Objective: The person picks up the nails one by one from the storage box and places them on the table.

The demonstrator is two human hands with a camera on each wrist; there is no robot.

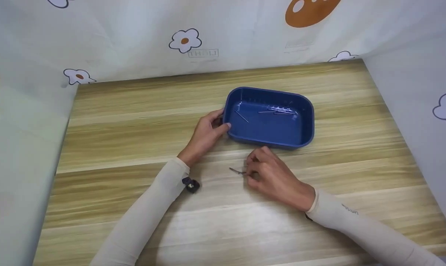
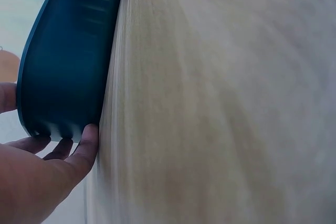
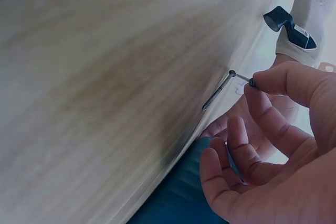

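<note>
A blue rectangular container (image 1: 263, 128) stands upright on the worktop (image 1: 134, 136), at 1 o'clock from the middle of the head view. The left hand (image 1: 205, 133) grips it at its 9 o'clock end, thumb at the rim and fingers against the outer wall. Near the container's 6 o'clock side, the right hand (image 1: 273, 176) pinches the head of a slim nail (image 3: 242, 78) between thumb and forefinger, the other fingers loosely bent. The far end of that nail meets, or nearly meets, the head of a 2nd nail (image 3: 218, 91); I cannot tell whether the 2 touch, or whether the 2nd lies flat. Inside the container, 1 loose nail (image 1: 242, 116) lies toward 9 o'clock and a cluster of nails (image 1: 282, 111) toward 2 o'clock, too bunched to count.

The step in hand looks like picking up nails to join those already in the container. The next move would call for a firm pinch, a lift toward 12 o'clock that clears the near wall, and a low release inside, with the left hand steadying the container; a clinging 2nd nail could drop on the way.
</note>
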